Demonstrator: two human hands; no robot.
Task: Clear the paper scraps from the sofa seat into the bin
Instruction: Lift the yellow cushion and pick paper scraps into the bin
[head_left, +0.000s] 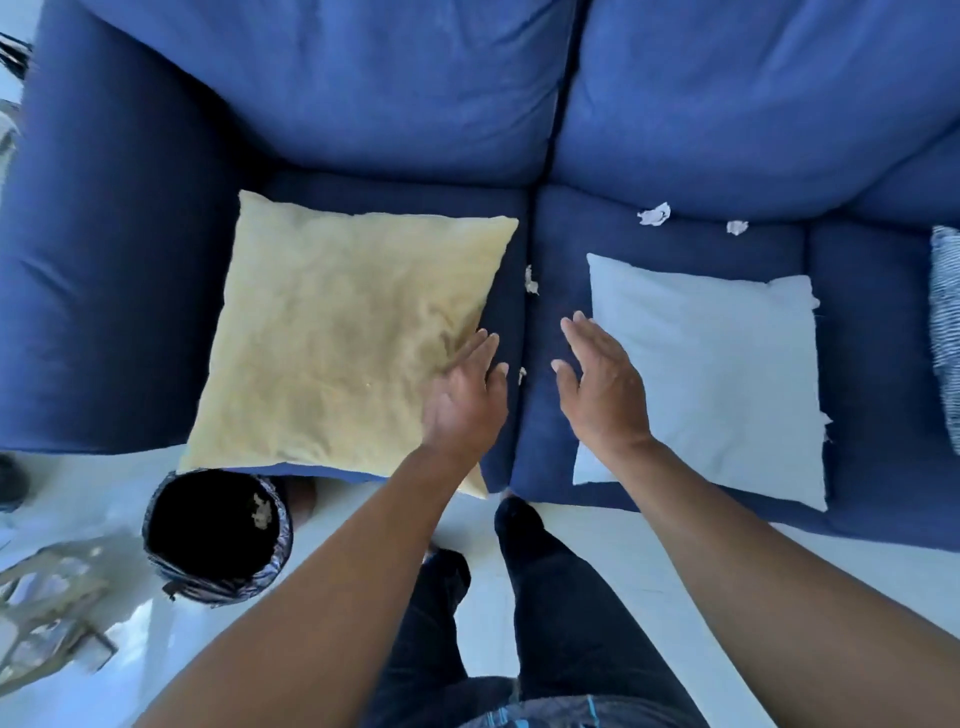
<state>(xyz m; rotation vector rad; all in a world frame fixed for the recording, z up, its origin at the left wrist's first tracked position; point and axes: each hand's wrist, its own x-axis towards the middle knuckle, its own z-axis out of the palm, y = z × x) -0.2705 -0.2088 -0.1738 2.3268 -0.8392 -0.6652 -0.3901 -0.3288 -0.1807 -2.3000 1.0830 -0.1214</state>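
Note:
Several white paper scraps lie on the blue sofa seat (670, 244): a crumpled scrap (654, 214) and a smaller scrap (736, 227) near the backrest, a scrap (530, 280) in the gap between seat cushions, and a tiny scrap (522, 375) between my hands. My left hand (465, 397) is flat, fingers straight, at the right edge of the yellow pillow (337, 332). My right hand (602, 389) is flat and holds nothing, over the seat beside the white pillow (722, 364). A black-lined bin (218, 535) stands on the floor at the lower left, with a few scraps inside.
A patterned cushion (945, 332) sits at the right edge. A pale woven object (47, 608) lies on the white floor left of the bin. My legs in dark trousers (545, 597) stand against the sofa's front edge.

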